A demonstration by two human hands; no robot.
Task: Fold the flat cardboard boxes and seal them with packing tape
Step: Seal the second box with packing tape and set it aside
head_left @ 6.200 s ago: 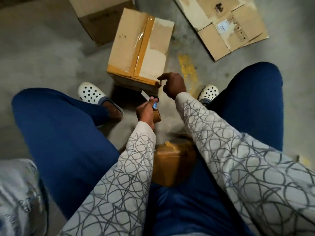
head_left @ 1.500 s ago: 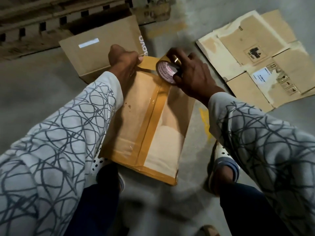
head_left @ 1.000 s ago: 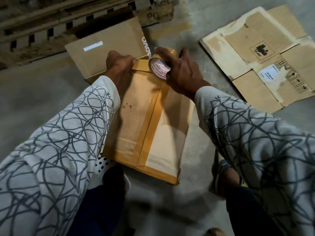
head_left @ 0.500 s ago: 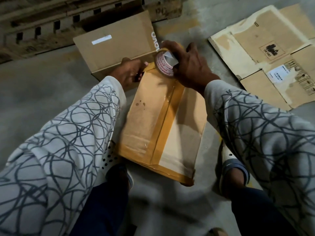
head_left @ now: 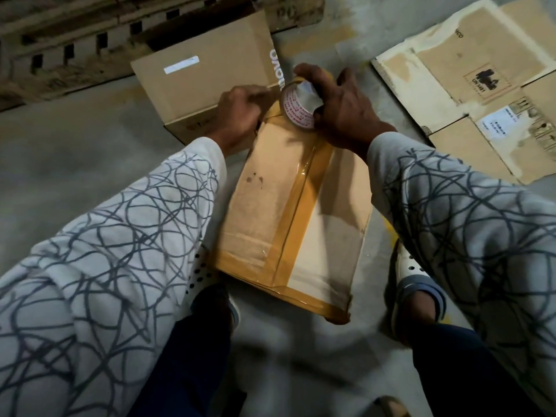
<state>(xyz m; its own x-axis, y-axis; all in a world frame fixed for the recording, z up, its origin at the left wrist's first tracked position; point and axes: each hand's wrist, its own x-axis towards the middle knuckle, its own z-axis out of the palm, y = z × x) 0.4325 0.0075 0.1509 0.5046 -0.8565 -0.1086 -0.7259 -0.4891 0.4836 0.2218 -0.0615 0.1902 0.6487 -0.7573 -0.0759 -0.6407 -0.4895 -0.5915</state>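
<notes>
2 hands: both work at the far end of the box point(head_left: 270, 206), which stands on the floor point(head_left: 75, 164) between the person's feet.
Right hand point(head_left: 346, 115): fingers wrapped around the tape roll point(head_left: 298, 106), which sits upright on the far edge of the box top.
Left hand point(head_left: 237, 118): fingers curled over the far left edge of the box, just beside the roll. Whether they pin the tape end or only cardboard cannot be told.
Box top: 1 brown strip runs near to far along the centre seam, and 1 more lies along the near edge.
Handling: probably light and empty. The panels look stiff but would likely give at the seam, so hold it at edges and corners.
Tape: glossy, thin, likely to wrinkle or stick to itself, so keep it taut from the roll.
Surface: bare grey concrete, dimly lit, with a yellow paint mark right of the box.
Room: 1 second box point(head_left: 204, 85) just beyond, flattened cardboard point(head_left: 451, 85) far right, wooden slats point(head_left: 75, 31) far left.
</notes>
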